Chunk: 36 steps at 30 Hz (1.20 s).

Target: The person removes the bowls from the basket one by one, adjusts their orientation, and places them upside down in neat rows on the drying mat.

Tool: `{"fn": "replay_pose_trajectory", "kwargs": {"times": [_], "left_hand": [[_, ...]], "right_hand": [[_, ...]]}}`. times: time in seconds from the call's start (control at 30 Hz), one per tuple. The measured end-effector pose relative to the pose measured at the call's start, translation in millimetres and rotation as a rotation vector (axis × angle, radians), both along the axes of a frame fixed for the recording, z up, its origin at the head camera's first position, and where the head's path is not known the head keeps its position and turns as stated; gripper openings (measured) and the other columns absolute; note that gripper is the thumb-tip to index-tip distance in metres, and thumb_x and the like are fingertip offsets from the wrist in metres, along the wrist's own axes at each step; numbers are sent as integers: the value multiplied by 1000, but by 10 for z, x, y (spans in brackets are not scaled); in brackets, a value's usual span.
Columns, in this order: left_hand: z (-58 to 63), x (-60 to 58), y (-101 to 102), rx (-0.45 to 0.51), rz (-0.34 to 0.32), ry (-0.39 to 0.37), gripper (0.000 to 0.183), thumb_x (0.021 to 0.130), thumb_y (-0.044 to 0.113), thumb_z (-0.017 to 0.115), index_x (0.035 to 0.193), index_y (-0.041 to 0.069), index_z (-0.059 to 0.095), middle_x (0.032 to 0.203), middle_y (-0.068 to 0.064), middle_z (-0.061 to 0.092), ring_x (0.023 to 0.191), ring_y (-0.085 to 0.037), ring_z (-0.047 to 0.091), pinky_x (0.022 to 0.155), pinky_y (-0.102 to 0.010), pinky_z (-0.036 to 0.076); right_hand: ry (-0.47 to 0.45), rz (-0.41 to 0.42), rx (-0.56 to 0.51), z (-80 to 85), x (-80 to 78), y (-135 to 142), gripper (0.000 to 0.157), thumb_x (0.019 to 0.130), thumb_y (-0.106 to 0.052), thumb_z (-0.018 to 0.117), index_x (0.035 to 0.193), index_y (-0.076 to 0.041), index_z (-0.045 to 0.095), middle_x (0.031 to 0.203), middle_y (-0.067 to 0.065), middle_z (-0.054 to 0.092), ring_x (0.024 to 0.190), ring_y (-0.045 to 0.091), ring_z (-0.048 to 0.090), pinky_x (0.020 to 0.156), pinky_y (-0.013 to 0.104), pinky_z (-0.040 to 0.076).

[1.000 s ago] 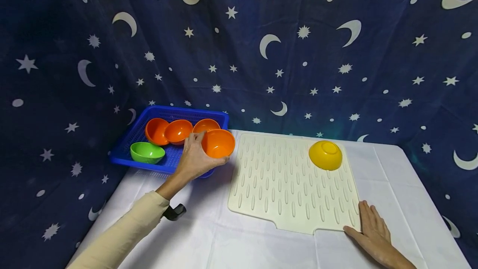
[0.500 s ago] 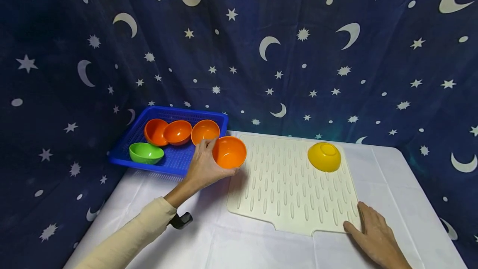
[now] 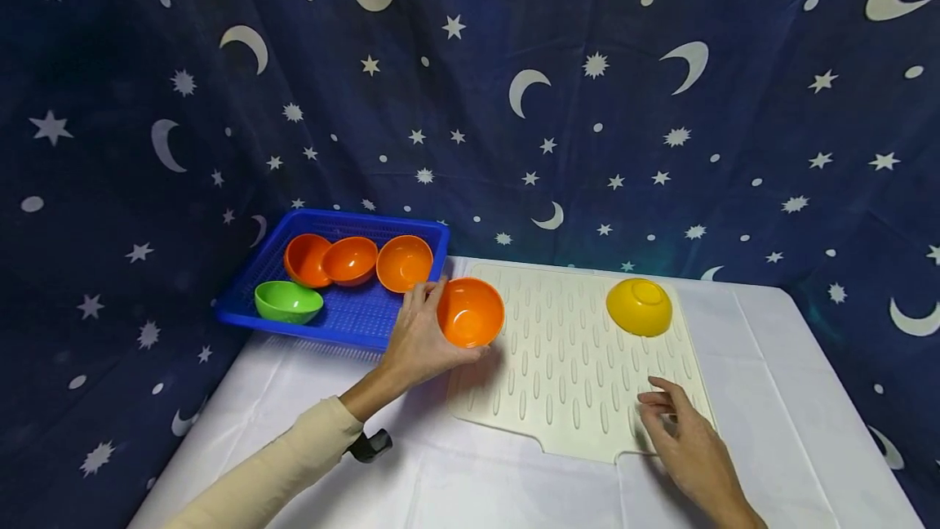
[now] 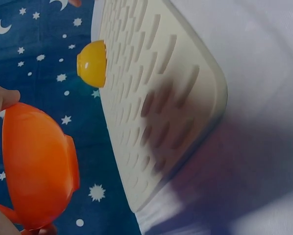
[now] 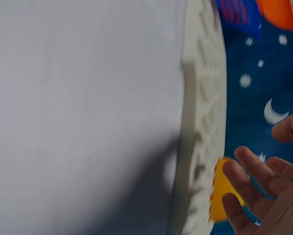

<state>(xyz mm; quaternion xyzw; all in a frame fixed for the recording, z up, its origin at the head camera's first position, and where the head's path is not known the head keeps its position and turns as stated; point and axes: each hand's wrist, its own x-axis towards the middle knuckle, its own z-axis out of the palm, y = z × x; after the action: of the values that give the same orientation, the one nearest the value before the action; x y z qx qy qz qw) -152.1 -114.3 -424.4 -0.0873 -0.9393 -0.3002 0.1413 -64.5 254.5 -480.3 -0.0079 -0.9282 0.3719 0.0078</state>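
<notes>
Mat [image 3: 561,374]: clock centre, 12 toward the starry curtain [image 3: 470,202].
Held orange bowl [image 3: 472,313]: in the air at 10 o'clock, over the mat's edge, tilted, mouth facing up and toward 6.
Left hand [image 3: 422,341]: 9 o'clock, pinching that bowl between thumb and fingers.
Right hand [image 3: 690,447]: 4 o'clock, over the mat's near corner, fingers loosely spread, holding nothing.
Yellow bowl [image 3: 639,307]: on the mat, 1 o'clock, base up; looks done.
Blue basket [image 3: 360,317]: between 9 and 10 o'clock; green bowl [image 3: 288,303] at its 8, three orange bowls [image 3: 351,261] from its 10 to 2.
Bowl tally: my read, one set down, one mid-transfer, four left; early stage.
</notes>
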Motion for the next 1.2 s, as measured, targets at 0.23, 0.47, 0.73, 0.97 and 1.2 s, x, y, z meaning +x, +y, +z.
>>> {"fn": "replay_pose_trajectory", "kwargs": {"times": [0.23, 0.47, 0.73, 0.97, 1.2], "left_hand": [[-70, 37, 124, 33, -19, 6, 120, 59, 61, 87, 153, 3, 42, 135, -13, 46, 122, -31, 43, 95, -53, 48], [-211, 115, 269, 48, 0, -7, 120, 58, 60, 89, 152, 4, 39, 138, -13, 43, 123, -32, 42, 95, -53, 49], [-391, 152, 452, 64, -54, 30, 115, 57, 51, 94, 148, 3, 43, 136, -15, 42, 124, -33, 39, 94, -50, 49], [-559, 129, 605, -28, -126, 101, 119, 54, 53, 96, 147, 1, 42, 134, -17, 43, 119, -32, 42, 92, -47, 42], [-604, 146, 679, -96, -140, 125, 124, 55, 56, 96, 150, 0, 40, 135, -18, 43, 121, -33, 41, 93, -44, 41]], "right_hand": [[-11, 80, -127, -9, -53, -361, 44, 107, -32, 54, 143, -6, 50, 123, 3, 63, 108, 19, 60, 95, 41, 50], [-133, 118, -381, -71, -77, -721, 46, 104, -22, 60, 146, -6, 50, 125, 5, 61, 108, 17, 58, 91, 30, 48], [-252, 172, -721, -83, -130, -1001, 57, 104, -16, 58, 156, -6, 36, 131, 18, 51, 107, 29, 61, 87, 34, 54], [-310, 166, -868, -73, -271, -1115, 62, 102, -13, 58, 155, -4, 30, 119, 16, 59, 106, 25, 62, 93, 36, 52], [-283, 138, -879, -77, -291, -1113, 61, 101, -11, 58, 154, -5, 28, 107, 13, 61, 100, 23, 63, 90, 34, 53]]}}
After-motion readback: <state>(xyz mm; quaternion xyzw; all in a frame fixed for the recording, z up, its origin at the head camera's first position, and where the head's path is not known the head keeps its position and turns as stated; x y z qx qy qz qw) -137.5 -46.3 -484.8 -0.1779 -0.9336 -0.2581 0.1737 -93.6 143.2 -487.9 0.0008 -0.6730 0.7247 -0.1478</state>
